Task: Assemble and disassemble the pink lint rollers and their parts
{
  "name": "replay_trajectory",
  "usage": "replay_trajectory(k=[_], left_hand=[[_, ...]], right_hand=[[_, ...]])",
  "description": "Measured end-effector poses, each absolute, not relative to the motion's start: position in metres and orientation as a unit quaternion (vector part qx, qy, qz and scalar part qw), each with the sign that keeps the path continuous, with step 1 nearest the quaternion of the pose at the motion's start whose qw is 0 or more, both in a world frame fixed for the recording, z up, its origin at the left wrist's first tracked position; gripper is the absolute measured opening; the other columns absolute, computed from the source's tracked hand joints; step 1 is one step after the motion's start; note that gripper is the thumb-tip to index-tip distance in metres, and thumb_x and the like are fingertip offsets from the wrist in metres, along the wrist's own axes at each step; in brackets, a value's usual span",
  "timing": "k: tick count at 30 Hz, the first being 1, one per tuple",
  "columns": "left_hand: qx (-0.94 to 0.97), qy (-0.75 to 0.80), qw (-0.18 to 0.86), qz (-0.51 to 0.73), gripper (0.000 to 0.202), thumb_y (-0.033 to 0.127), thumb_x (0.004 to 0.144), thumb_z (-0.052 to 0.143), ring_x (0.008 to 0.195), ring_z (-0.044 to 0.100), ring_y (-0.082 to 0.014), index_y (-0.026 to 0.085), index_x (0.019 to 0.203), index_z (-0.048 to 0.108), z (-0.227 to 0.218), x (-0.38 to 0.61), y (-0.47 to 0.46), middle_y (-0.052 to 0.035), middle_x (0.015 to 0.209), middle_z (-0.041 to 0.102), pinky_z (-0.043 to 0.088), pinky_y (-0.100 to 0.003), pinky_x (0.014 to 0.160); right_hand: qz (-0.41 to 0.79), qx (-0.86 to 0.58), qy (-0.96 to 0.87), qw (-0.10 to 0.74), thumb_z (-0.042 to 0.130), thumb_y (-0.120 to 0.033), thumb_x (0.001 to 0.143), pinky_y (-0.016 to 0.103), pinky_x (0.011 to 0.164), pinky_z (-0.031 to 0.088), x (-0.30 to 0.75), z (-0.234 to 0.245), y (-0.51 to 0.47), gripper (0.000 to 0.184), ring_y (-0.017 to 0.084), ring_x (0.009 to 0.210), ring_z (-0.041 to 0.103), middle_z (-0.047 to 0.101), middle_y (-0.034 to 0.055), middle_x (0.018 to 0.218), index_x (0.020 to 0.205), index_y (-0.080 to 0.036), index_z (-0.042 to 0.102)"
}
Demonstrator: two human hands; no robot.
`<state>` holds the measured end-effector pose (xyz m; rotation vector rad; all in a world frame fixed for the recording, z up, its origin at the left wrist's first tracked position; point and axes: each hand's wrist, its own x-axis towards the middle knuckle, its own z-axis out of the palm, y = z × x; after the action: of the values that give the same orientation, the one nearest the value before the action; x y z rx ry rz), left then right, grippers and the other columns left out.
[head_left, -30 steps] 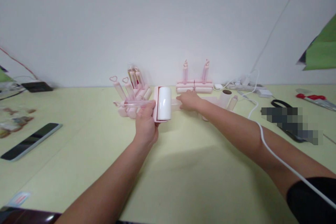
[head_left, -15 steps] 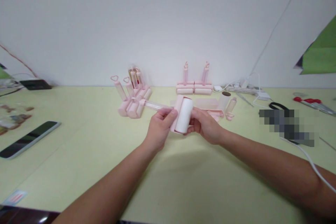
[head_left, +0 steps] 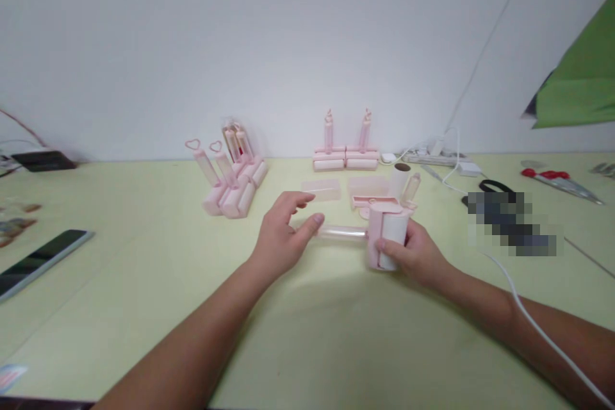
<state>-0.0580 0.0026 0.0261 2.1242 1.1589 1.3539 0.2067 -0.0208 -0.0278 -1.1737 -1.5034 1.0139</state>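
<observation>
My right hand (head_left: 419,256) grips a pink lint roller (head_left: 394,240) by its head, thumb across the white roll. The roller's clear handle points left. Fingers apart, my left hand (head_left: 279,234) is at the handle's far end; whether the thumb touches it I cannot tell. Just behind the held roller lie a pink shell part (head_left: 375,201) and translucent pink covers (head_left: 323,190). An upright white roll (head_left: 398,183) and a loose handle (head_left: 411,189) are beside them, partly hidden by the roller.
Several finished-looking lint rollers (head_left: 239,197) stand at the left, and two more (head_left: 329,164) by the wall. Red-handled scissors (head_left: 552,176), a power strip (head_left: 432,155) and a white cable (head_left: 523,307) are on the right. A dark flat device (head_left: 45,261) lies left.
The lint roller has moved right and turned so its handle lies level. My left hand has let go of its head and spread its fingers; my right hand now grips the head.
</observation>
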Motion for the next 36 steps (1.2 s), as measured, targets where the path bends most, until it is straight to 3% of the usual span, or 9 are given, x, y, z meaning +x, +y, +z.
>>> replay_trajectory(k=[2,5,9,13,22,36], left_hand=[[0.816,0.350,0.128,0.442,0.028,0.027,0.090,0.063,0.107,0.056,-0.0214,0.020,0.117,0.059,0.031,-0.052,-0.008,-0.0099,0.114,0.061,0.046,-0.039,0.094],[0.866,0.258,0.127,0.409,0.035,0.024,0.090,0.060,0.115,0.053,-0.0228,0.018,0.125,0.054,0.040,-0.038,-0.028,-0.0133,0.122,0.057,0.046,-0.040,0.097],[0.908,0.228,0.110,0.333,0.020,0.026,0.094,0.052,0.093,0.056,-0.0200,0.017,0.108,0.062,0.052,-0.024,-0.046,-0.0095,0.100,0.060,0.049,-0.034,0.080],[0.921,0.267,0.069,0.274,0.023,0.028,0.096,0.044,0.077,0.052,-0.0169,0.016,0.092,0.063,0.057,-0.021,-0.053,-0.0068,0.087,0.058,0.044,-0.030,0.066],[0.914,0.286,0.052,0.284,0.021,0.029,0.094,0.047,0.071,0.049,-0.0142,0.017,0.079,0.055,0.052,-0.022,-0.049,-0.0042,0.081,0.055,0.040,-0.027,0.062],[0.948,0.276,0.059,0.149,0.021,0.033,0.095,0.042,0.069,0.047,-0.0168,0.019,0.079,0.045,0.071,-0.023,-0.051,-0.0052,0.083,0.056,0.037,-0.030,0.059]], right_hand=[[0.390,-0.459,-0.655,0.456,0.072,-0.035,0.077,0.031,0.068,0.050,0.196,-0.027,-0.027,0.036,0.020,0.077,0.061,0.069,0.0050,0.091,0.105,-0.016,0.060],[0.371,-0.406,-0.707,0.444,0.069,-0.032,0.080,0.028,0.062,0.046,0.176,-0.026,-0.040,0.031,0.016,0.070,0.057,0.066,0.0016,0.085,0.106,-0.018,0.059],[0.321,-0.341,-0.768,0.437,0.071,-0.024,0.076,0.030,0.072,0.048,0.160,-0.029,-0.054,0.028,0.018,0.082,0.061,0.068,0.0021,0.094,0.103,-0.022,0.061],[0.300,-0.328,-0.785,0.432,0.072,-0.023,0.074,0.033,0.075,0.049,0.158,-0.031,-0.058,0.030,0.020,0.084,0.062,0.068,0.0026,0.096,0.102,-0.024,0.060],[0.318,-0.304,-0.793,0.421,0.069,-0.026,0.079,0.034,0.072,0.048,0.157,-0.025,-0.057,0.025,0.020,0.083,0.059,0.065,0.0030,0.095,0.101,-0.025,0.057],[0.321,-0.293,-0.810,0.392,0.067,-0.029,0.080,0.033,0.069,0.048,0.157,-0.026,-0.060,0.020,0.019,0.078,0.057,0.062,0.0033,0.090,0.093,-0.023,0.052]])
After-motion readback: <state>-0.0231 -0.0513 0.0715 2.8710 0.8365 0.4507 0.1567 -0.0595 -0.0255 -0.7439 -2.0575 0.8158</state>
